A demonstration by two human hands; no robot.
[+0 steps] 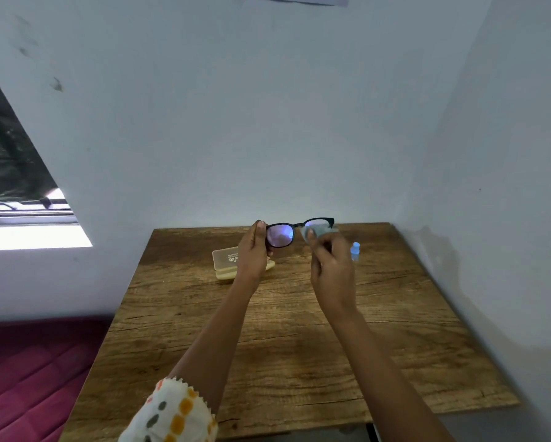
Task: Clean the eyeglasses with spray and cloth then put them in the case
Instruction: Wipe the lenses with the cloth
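Window, dark pane with a bright sill, at 9 o'clock of the view. Maroon quilted surface, at 8 o'clock, beside the worktop's left edge. Sleeve, white fabric with orange and grey dots and a zigzag hem, on the left forearm at 7 o'clock. Worktop, brown wood-grain board, set into the corner of a pale blue-grey wall. Case, cream translucent plastic, lid raised, resting at 11 o'clock of the worktop, partly hidden behind the left wrist. Left hand, raised above the worktop's far edge, fingers and thumb pinching the left end of the frame. Eyeglasses, black-framed, with lenses that show a violet sheen, held up off the worktop at 12 o'clock, between the two hands. Cloth, small pale grey-blue piece, bunched over the right lens. Right hand, fingers curled, pinching the cloth against that lens. Spray bottle, small, blue and translucent, upright at 1 o'clock of the worktop, just past the right hand; whether they touch cannot be told.
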